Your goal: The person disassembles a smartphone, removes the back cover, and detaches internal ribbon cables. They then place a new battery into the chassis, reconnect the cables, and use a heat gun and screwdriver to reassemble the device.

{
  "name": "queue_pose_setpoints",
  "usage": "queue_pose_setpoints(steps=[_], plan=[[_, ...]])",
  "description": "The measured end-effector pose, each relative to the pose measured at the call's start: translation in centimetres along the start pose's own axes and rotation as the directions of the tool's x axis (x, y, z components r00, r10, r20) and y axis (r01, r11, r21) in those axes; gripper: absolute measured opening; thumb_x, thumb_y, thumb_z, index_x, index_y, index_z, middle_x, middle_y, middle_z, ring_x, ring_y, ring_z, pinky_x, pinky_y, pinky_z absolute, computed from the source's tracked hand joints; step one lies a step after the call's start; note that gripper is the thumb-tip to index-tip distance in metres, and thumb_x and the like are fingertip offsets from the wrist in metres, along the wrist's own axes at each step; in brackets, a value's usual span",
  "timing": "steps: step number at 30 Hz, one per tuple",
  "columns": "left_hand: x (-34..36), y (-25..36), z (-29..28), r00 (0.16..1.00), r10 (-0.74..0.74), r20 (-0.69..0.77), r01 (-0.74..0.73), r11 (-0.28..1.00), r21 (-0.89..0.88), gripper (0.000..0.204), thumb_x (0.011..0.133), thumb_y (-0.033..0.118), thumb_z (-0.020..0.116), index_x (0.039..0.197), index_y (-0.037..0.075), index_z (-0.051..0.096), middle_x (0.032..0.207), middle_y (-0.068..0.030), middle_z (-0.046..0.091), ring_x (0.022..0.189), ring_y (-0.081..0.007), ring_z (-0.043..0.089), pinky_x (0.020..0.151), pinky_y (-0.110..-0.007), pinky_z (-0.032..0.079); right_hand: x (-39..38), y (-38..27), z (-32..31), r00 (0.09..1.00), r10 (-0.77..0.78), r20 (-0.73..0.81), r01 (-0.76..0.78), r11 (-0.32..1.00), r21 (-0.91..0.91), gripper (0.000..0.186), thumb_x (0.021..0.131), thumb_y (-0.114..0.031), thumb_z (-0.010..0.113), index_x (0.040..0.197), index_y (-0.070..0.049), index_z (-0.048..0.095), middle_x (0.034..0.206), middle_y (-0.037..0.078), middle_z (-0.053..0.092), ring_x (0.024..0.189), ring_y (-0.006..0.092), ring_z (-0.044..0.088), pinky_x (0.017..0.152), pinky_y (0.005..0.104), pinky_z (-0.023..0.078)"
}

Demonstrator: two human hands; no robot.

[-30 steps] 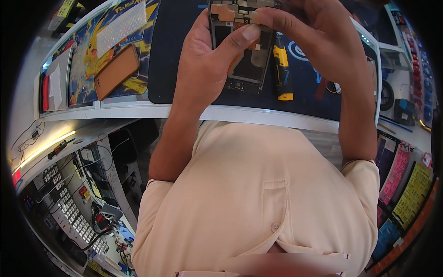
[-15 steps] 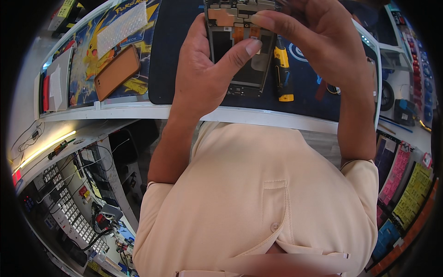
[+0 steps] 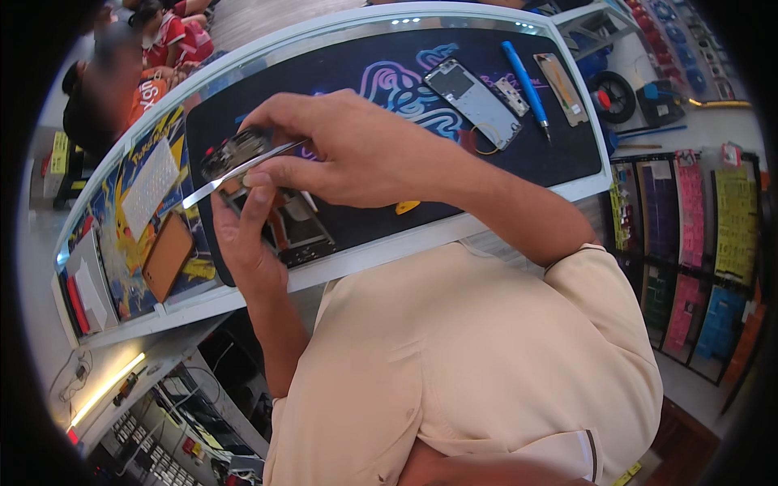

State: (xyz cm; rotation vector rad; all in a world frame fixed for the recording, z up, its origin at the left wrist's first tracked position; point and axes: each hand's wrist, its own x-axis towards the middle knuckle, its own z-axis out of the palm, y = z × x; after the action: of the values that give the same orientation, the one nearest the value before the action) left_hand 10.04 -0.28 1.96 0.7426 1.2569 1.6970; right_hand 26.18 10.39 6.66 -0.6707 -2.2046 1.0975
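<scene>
My left hand (image 3: 243,235) grips an opened phone (image 3: 301,233), its back off and inner parts exposed, with my thumb along its near side. Over the phone's upper end, my right hand (image 3: 344,154) pinches a slim silver metal tool (image 3: 203,194), whose flat bright end points down-left. A dark module (image 3: 235,154) at the phone's top is partly hidden by my fingers and blurred. A yellow tool (image 3: 406,206) lies mostly hidden below my right hand.
On the dark mat (image 3: 567,162) lie a grey phone frame (image 3: 474,105), small board (image 3: 510,95), blue pen-like tool (image 3: 525,87) and tan part (image 3: 559,89). A brown case (image 3: 168,255) and bubble wrap (image 3: 150,185) lie left. Several people (image 3: 166,44) are beyond the counter.
The view has swung, showing people and more of the mat. My hands and phone have turned and sit further left in view. My right hand now holds a silver tool across the phone.
</scene>
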Motion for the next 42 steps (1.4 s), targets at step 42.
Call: queue_pose_setpoints(steps=[42], plan=[[0.1, 1.3, -12.0, 0.996, 0.012, -0.084, -0.043, 0.927, -0.372, 0.041, 0.112, 0.029, 0.049, 0.145, 0.005, 0.052, 0.136, -0.0077, 0.063, 0.124, -0.0161, 0.061, 0.107, -0.033, 0.048, -0.1, 0.1, 7.1, 0.789, 0.607, -0.095, -0.534, 0.754, 0.382, 0.033, 0.102, -0.026, 0.071, 0.121, 0.001, 0.07, 0.104, 0.007, 0.076, 0.093, 0.0106, 0.07, 0.086, 0.0253, 0.055]])
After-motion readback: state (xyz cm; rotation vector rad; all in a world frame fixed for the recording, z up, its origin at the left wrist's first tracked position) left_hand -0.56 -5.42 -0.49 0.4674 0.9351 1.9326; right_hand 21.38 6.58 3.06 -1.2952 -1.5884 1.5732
